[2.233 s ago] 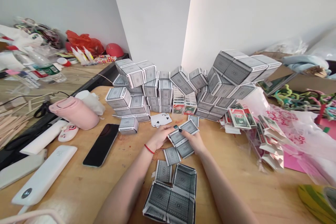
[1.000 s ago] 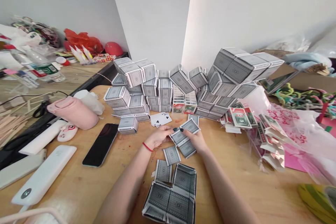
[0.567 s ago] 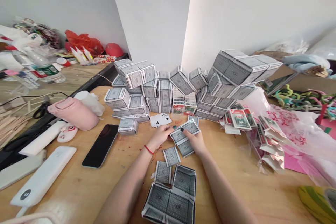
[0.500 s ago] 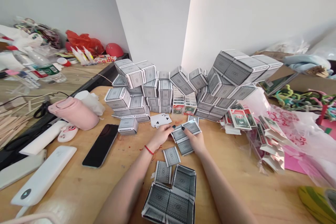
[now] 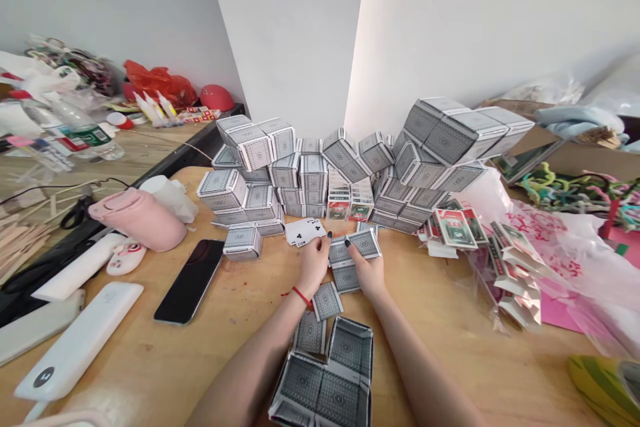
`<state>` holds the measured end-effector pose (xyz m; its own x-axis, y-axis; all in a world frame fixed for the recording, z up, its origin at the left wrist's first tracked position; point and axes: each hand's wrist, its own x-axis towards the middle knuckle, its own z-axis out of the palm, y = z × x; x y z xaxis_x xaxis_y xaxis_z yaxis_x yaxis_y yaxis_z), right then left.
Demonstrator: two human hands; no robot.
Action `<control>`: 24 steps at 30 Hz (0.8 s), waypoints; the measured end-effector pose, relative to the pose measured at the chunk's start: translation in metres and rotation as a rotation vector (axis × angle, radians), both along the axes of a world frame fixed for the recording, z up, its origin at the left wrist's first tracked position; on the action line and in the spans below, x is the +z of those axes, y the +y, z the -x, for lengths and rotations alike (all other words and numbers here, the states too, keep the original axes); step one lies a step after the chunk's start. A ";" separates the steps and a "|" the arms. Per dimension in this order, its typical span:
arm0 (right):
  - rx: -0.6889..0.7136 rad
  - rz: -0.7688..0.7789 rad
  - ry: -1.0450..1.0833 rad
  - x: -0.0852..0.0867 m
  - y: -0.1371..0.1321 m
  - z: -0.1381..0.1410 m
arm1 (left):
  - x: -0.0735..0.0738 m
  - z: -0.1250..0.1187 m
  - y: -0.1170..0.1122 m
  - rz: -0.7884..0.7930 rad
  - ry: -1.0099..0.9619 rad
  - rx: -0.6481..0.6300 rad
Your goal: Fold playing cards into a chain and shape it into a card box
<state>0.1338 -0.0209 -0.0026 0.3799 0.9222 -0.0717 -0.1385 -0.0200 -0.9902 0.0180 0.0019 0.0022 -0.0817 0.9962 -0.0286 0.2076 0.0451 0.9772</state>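
Observation:
My right hand point(image 5: 365, 269) rests with its fingertips on a folded piece of grey-backed playing cards point(image 5: 347, 257) on the wooden table point(image 5: 235, 363). My left hand point(image 5: 313, 265) stands more upright at that piece's left side, close to a face-up club card point(image 5: 305, 231). Whether its fingers grip the piece is hidden. Below my hands lie loose grey-backed cards point(image 5: 327, 301) and another card point(image 5: 309, 333). A larger folded card assembly point(image 5: 320, 383) sits at the table's near edge. A small card box point(image 5: 243, 243) stands left of the club card.
A stacked wall of card boxes point(image 5: 300, 173) rises ahead, with red-faced cards point(image 5: 350, 201) in it. A phone point(image 5: 189, 281), pink flask point(image 5: 137, 219) and power bank point(image 5: 77, 340) lie left. Folded card strips point(image 5: 515, 273) and a pink plastic bag point(image 5: 565, 247) lie right.
My left hand has turned more upright and its wrist has moved toward the middle. The folded cards under my right hand have shifted slightly. The view has tilted a little.

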 end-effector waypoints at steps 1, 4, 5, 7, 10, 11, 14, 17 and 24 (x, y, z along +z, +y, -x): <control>-0.002 0.002 0.001 0.000 0.000 0.000 | 0.001 0.000 -0.001 -0.022 0.029 -0.012; -0.001 0.018 0.020 -0.001 -0.001 0.001 | 0.002 0.001 -0.001 -0.053 0.069 -0.027; -0.002 0.023 0.028 -0.001 -0.001 0.001 | 0.002 0.001 -0.001 -0.057 0.080 -0.024; -0.003 0.030 0.044 -0.001 -0.001 0.002 | 0.000 0.000 -0.001 -0.065 0.103 -0.016; 0.004 0.035 0.065 0.002 -0.003 0.002 | -0.002 -0.001 -0.001 -0.080 0.111 -0.013; 0.004 0.032 0.071 0.003 -0.003 0.002 | -0.002 0.000 -0.001 -0.084 0.099 -0.019; 0.005 0.019 0.077 0.007 -0.004 0.000 | 0.001 0.002 -0.002 -0.094 0.037 -0.045; 0.010 0.010 0.086 0.009 -0.003 -0.002 | 0.009 0.005 -0.005 -0.094 -0.045 -0.131; 0.079 0.030 0.119 0.003 -0.001 -0.008 | 0.012 0.013 -0.004 -0.186 -0.009 -0.222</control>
<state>0.1413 -0.0215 0.0007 0.2937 0.9457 -0.1395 -0.2517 -0.0643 -0.9657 0.0052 -0.0018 0.0139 0.1384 0.9780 0.1563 0.1838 -0.1804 0.9663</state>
